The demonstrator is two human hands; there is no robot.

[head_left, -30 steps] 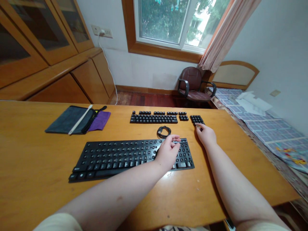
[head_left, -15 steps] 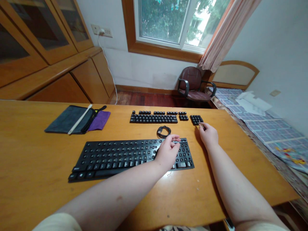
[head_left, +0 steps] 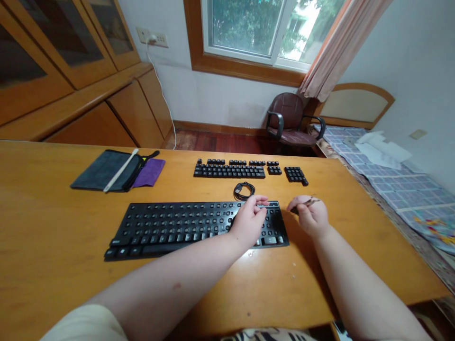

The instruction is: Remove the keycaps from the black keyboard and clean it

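A black keyboard lies on the desk with most of its keycaps off; several caps remain along the lower rows. My left hand rests over its right part, fingers loosely apart and holding nothing. Just off the keyboard's right end, my right hand is closed around a small thin tool, dark at one end and brownish at the other; its exact kind cannot be made out. Beyond that hand sits a block of number-pad keycaps. Further left are rows of loose black keycaps and a smaller keycap group.
A coiled black USB cable lies behind the keyboard. At the left are a grey pouch, a white stick-like brush across it, and a purple cloth. An office chair stands beyond the wooden desk.
My right hand has drawn back from the number-pad keycaps toward the keyboard's right end, the thin tool now showing in it. A keycap shows at that block's near right corner. My left hand stays put.
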